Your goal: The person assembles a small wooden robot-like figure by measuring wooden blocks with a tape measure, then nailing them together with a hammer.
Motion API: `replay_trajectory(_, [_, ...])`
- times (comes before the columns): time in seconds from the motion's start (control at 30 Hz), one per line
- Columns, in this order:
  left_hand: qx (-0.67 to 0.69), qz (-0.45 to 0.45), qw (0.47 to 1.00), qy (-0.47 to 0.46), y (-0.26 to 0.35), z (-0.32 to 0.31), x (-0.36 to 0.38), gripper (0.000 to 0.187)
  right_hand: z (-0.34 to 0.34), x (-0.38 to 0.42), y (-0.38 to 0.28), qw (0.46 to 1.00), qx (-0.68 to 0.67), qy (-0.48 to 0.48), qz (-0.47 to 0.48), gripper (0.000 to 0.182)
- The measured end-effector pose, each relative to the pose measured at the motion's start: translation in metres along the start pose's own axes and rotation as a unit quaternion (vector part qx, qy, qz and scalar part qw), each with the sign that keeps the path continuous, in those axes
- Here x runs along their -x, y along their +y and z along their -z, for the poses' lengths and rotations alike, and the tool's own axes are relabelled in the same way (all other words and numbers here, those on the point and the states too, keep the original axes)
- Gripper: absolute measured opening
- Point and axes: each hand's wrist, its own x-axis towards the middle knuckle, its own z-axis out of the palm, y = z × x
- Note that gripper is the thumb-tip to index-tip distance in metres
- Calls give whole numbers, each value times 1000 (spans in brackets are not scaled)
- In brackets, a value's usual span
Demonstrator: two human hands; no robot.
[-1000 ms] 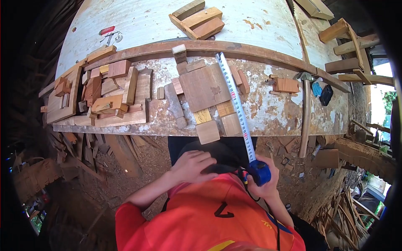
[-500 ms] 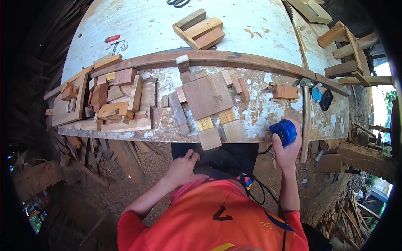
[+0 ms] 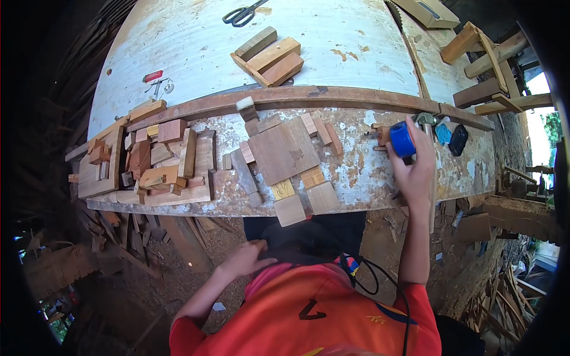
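Observation:
My right hand (image 3: 414, 169) is closed around a blue tape measure (image 3: 402, 140), over the right part of the bench. Just under and beside the tape sits a small wooden block (image 3: 383, 136), partly hidden by it. A hammer (image 3: 432, 178) lies right beside this hand, its handle partly covered by my wrist. My left hand (image 3: 244, 258) rests empty at my lap below the bench edge, thumb and fingers apart. Between the hands, a square wooden board (image 3: 284, 151) lies on the bench with several small blocks set around its sides, including a pale block (image 3: 290, 211) overhanging the front edge.
Left on the bench, a wooden panel (image 3: 205, 148) bears many offcuts. A long wooden beam (image 3: 332, 96) crosses behind. Farther back are joined wood pieces (image 3: 270, 56), scissors (image 3: 240, 16) and a red-handled tool (image 3: 152, 76). A black case (image 3: 458, 140) lies at right.
My right hand has carried the tape measure forward, from the front edge to the small block near the hammer. My left hand has shifted slightly left and back. The view has tilted slightly.

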Motion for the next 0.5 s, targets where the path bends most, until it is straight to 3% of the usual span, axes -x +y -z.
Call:
replay_trajectory(0.13, [25, -64, 997, 19, -12, -7, -3, 46, 0, -9, 22, 999, 16, 14, -38, 66])
replay_trajectory(0.33, [37, -1, 996, -77, -14, 7, 5, 45, 5, -5, 65, 994, 84, 36, -56, 64])
replay_trajectory(0.5, [55, 31, 993, -96, -42, 15, 48, 37, 5, 2, 80, 993, 83, 25, -79, 64])
